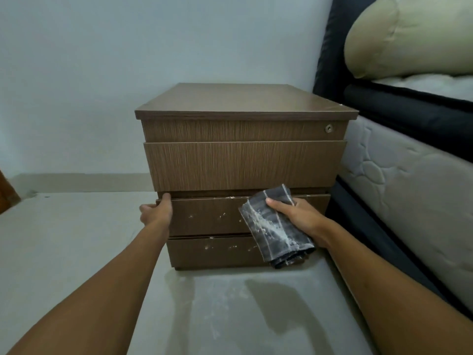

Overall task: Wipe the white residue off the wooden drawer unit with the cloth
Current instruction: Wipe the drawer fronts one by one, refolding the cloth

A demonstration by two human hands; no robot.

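Head view: right hand (294,213) presses cloth (273,226) on drawer unit (240,165); left hand (157,211) grips drawer edge.

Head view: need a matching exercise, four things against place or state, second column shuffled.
Column 1:
1. left hand
2. grey cloth
3. keyhole
4. pillow

Column 2:
A. top drawer front, right end
B. on the bed
C. gripping the third drawer's left edge
D. streaked white, held by the right hand

Pairs: 1-C, 2-D, 3-A, 4-B
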